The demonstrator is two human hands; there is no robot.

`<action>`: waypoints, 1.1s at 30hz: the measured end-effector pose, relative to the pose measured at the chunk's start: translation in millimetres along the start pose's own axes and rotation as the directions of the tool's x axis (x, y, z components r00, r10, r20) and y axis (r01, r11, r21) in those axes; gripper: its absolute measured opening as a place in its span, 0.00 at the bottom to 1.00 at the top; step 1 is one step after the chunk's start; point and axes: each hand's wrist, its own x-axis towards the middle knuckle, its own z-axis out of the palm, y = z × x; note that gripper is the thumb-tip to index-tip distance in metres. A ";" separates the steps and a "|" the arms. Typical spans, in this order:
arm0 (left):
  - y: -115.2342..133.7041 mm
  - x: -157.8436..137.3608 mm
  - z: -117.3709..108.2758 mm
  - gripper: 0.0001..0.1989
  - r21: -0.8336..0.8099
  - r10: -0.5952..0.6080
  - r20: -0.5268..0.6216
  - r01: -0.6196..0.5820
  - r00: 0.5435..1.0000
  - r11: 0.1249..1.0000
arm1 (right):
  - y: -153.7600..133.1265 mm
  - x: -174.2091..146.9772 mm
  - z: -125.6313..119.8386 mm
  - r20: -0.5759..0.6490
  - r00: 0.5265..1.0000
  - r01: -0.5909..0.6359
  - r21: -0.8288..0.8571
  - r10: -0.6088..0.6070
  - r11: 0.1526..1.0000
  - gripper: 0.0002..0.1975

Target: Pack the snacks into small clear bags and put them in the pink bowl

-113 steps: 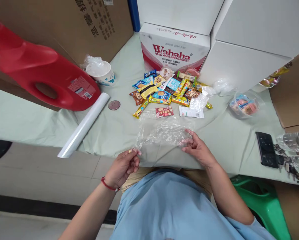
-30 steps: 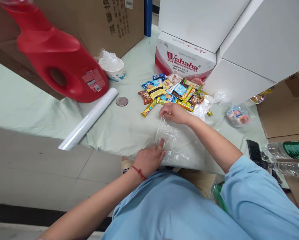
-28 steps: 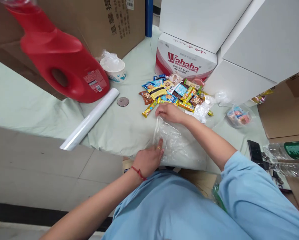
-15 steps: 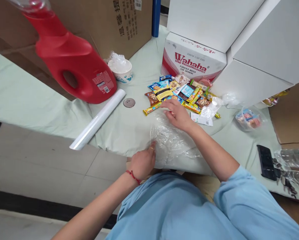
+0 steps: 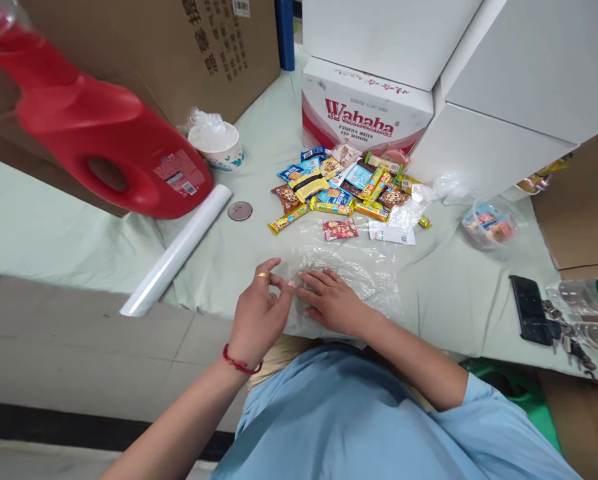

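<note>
Evidently, the clear plastic film is spread on the bench at centre, nearest the wearer. It is covered in part by the right hand, whose fingers are loosely spread and clasped on nothing; whether its edge is pinched by the left hand cannot be told. It should be found light, limp, slippery and easily torn, best gripped at a doubled edge. The bench is draped in pale green. Wrapped snacks are heaped at twelve o'clock, backed by a water carton; a white roll is seen at nine, a red jug at ten, a phone at three, tiled floor at eight.
</note>
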 end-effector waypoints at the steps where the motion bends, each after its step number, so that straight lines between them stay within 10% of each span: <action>1: 9.9 -3.9 4.2 0.25 -0.001 0.069 -0.057 -0.069 0.996 0.998 | -0.6 0.2 1.7 -0.012 1.000 -0.010 0.000 0.010 1.000 0.26; 6: 32.6 6.2 46.6 0.14 0.140 0.510 0.052 -0.512 0.859 0.847 | -0.2 0.1 14.5 -0.062 0.998 -0.033 -0.012 0.032 0.999 0.24; 13: -30.5 75.6 72.0 0.26 0.418 0.409 0.209 -0.460 0.888 0.784 | -8.2 -4.1 6.6 -0.011 0.999 -0.050 0.035 0.051 0.998 0.23; 18: -47.0 69.1 62.2 0.28 0.504 0.470 0.330 -0.574 0.818 0.645 | 0.0 -15.3 -29.0 0.071 0.997 0.026 0.228 -0.043 0.973 0.21; 22: -42.1 61.1 66.7 0.28 0.567 0.475 0.334 -0.576 0.814 0.588 | 51.8 -4.3 -80.5 0.008 0.995 -0.096 0.247 0.097 0.964 0.15; 26: -42.8 62.6 69.5 0.28 0.565 0.488 0.317 -0.575 0.813 0.591 | 132.4 43.1 -122.0 -0.215 0.895 -0.409 -0.051 0.390 0.911 0.17; 29: -44.5 63.7 68.4 0.28 0.563 0.493 0.316 -0.578 0.811 0.591 | 188.5 86.1 -130.3 -0.329 0.824 -0.542 -0.215 0.462 0.813 0.25; 33: -44.1 63.0 66.6 0.28 0.564 0.489 0.322 -0.579 0.811 0.588 | 238.5 118.9 -123.6 -0.242 0.842 -0.539 -0.328 0.483 0.776 0.40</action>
